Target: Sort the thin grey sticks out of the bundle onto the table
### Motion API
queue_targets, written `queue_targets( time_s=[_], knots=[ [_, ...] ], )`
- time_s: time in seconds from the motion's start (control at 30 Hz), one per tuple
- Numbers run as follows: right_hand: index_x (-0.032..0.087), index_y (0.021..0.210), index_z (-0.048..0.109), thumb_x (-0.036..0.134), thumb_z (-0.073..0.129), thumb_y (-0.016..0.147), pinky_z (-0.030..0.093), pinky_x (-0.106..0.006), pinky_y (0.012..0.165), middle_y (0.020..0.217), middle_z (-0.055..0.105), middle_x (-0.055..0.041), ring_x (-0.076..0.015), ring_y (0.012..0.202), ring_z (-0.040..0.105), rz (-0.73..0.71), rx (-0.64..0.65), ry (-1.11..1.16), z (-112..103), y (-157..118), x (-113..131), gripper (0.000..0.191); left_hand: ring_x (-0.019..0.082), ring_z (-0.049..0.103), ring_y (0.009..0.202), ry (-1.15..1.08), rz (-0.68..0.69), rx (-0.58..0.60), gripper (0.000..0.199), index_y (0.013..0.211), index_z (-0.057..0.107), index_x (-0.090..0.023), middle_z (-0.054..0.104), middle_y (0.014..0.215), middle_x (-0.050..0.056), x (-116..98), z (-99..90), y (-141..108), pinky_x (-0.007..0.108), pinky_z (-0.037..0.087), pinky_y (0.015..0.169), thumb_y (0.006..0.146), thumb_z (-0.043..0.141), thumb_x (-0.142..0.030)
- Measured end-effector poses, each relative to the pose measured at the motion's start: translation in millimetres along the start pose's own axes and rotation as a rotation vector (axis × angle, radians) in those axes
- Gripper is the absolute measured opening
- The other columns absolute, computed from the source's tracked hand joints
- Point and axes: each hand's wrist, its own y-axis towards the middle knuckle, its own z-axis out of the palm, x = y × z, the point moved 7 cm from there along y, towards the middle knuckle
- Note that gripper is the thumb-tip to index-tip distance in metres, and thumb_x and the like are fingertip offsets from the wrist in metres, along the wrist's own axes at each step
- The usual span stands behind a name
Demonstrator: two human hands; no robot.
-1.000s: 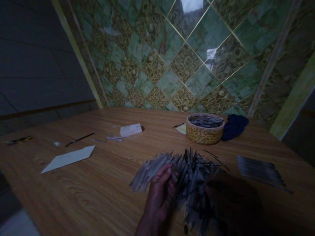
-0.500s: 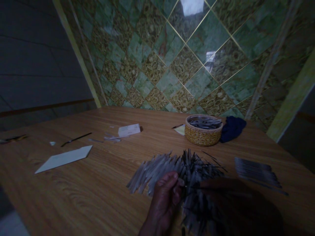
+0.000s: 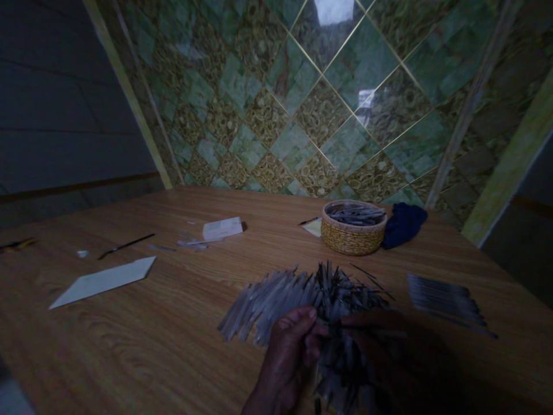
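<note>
A spread pile of thin grey and black strips (image 3: 272, 300) lies on the wooden table at the centre front. My left hand (image 3: 294, 346) is over the pile's near side, thumb and fingers pinched together; what sits between the fingertips is too small and dark to name. Close on its right, my right hand (image 3: 389, 340) is in deep shadow, its fingertips near those of the left. A thin dark object seems to lie along the right fingers, but I cannot make it out. Right of the hands is a neat row of similar dark strips (image 3: 444, 300).
A woven basket (image 3: 353, 239) full of strips stands at the back right, beside a dark blue cloth (image 3: 405, 225). A small white box (image 3: 223, 229), a pale flat sheet (image 3: 103, 282) and a thin dark tool (image 3: 126, 246) lie on the left.
The whole view has shifted slightly, so things appear a little further left. My right hand's fingertips have come closer to my left hand, which stays pinched.
</note>
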Motion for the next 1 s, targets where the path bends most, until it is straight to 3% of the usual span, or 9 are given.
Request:
queue_targets(
  time_s=[0.17, 0.27, 0.4, 0.5, 0.6, 0.7, 0.8, 0.9, 1.0],
  knots=[
    [0.025, 0.087, 0.069, 0.028, 0.058, 0.081, 0.058, -0.021, 0.065, 0.081, 0.074, -0.001, -0.0156, 0.072, 0.07, -0.119, 0.008, -0.122, -12, 2, 3, 0.013, 0.008, 0.054, 0.031, 0.044, -0.022, 0.099, 0.019, 0.078, 0.063, -0.01, 0.071, 0.055, 0.009, 2, 7.5, -2, 0.013, 0.03, 0.032, 0.068, 0.071, -0.023],
    [0.026, 0.089, 0.068, 0.028, 0.057, 0.082, 0.057, -0.022, 0.064, 0.08, 0.074, 0.0001, -0.0153, 0.07, 0.07, -0.134, 0.022, -0.166, -16, 1, 3, 0.013, 0.011, 0.058, 0.035, 0.105, 0.038, 0.173, 0.019, 0.08, 0.065, -0.01, 0.072, 0.061, 0.01, 0, 14.7, -7, 0.014, 0.031, 0.033, 0.065, 0.07, -0.02],
    [0.026, 0.083, 0.067, 0.026, 0.056, 0.081, 0.055, -0.02, 0.057, 0.074, 0.073, 0.0023, -0.0134, 0.063, 0.069, -0.094, 0.049, -0.151, -9, 2, -6, 0.011, 0.011, 0.056, 0.034, 0.206, 0.061, 0.204, 0.02, 0.077, 0.064, -0.013, 0.072, 0.06, 0.008, 5, 19.3, -12, 0.015, 0.03, 0.034, 0.059, 0.072, -0.015],
    [0.025, 0.081, 0.065, 0.025, 0.056, 0.08, 0.053, -0.019, 0.056, 0.071, 0.071, 0.0028, -0.0123, 0.062, 0.067, -0.066, 0.093, -0.087, 4, 2, -12, 0.01, 0.009, 0.048, 0.027, 0.338, 0.093, 0.172, 0.014, 0.07, 0.063, -0.014, 0.067, 0.049, 0.004, 7, 19.4, -13, 0.017, 0.028, 0.032, 0.063, 0.072, -0.023],
    [0.023, 0.078, 0.063, 0.023, 0.053, 0.079, 0.05, -0.021, 0.056, 0.068, 0.069, 0.0022, -0.0131, 0.061, 0.065, -0.016, 0.144, -0.075, 16, 2, -17, 0.011, 0.008, 0.043, 0.031, 0.54, 0.237, 0.149, 0.011, 0.065, 0.067, -0.015, 0.059, 0.044, 0.0, -3, 22.9, -19, 0.019, 0.029, 0.035, 0.07, 0.068, -0.025],
    [0.022, 0.075, 0.061, 0.021, 0.049, 0.08, 0.048, -0.024, 0.059, 0.068, 0.068, 0.0011, -0.0142, 0.063, 0.064, 0.044, 0.199, -0.079, 23, 1, -21, 0.013, 0.013, 0.051, 0.049, 0.832, 0.458, 0.249, 0.016, 0.067, 0.073, -0.018, 0.061, 0.054, 0.002, -17, 37.1, -31, 0.021, 0.035, 0.046, 0.077, 0.062, -0.023],
    [0.022, 0.086, 0.059, 0.024, 0.049, 0.08, 0.048, -0.025, 0.06, 0.069, 0.068, 0.0012, -0.0143, 0.063, 0.064, 0.104, 0.23, -0.021, 23, 2, -25, 0.011, 0.017, 0.055, 0.06, 1.015, 0.594, 0.308, 0.017, 0.073, 0.074, -0.021, 0.063, 0.063, 0.004, -27, 44.2, -40, 0.024, 0.04, 0.057, 0.08, 0.059, -0.023],
    [0.021, 0.105, 0.055, 0.028, 0.05, 0.082, 0.048, -0.025, 0.061, 0.072, 0.069, 0.0013, -0.014, 0.064, 0.065, 0.121, 0.271, 0.034, 19, 5, -27, 0.025, 0.018, 0.053, 0.06, 0.971, 0.655, 0.226, 0.011, 0.067, 0.072, -0.021, 0.056, 0.062, 0.003, -40, 38.1, -39, 0.024, 0.039, 0.056, 0.076, 0.065, -0.022],
    [0.022, 0.096, 0.059, 0.028, 0.05, 0.083, 0.046, -0.023, 0.058, 0.072, 0.069, 0.0015, -0.0135, 0.064, 0.064, 0.077, 0.34, -0.073, 18, 8, -26, 0.017, 0.019, 0.055, 0.068, 0.798, 0.713, 0.166, 0.008, 0.065, 0.07, -0.02, 0.056, 0.069, 0.003, -53, 30.4, -36, 0.024, 0.042, 0.061, 0.072, 0.068, -0.017]
  ],
)
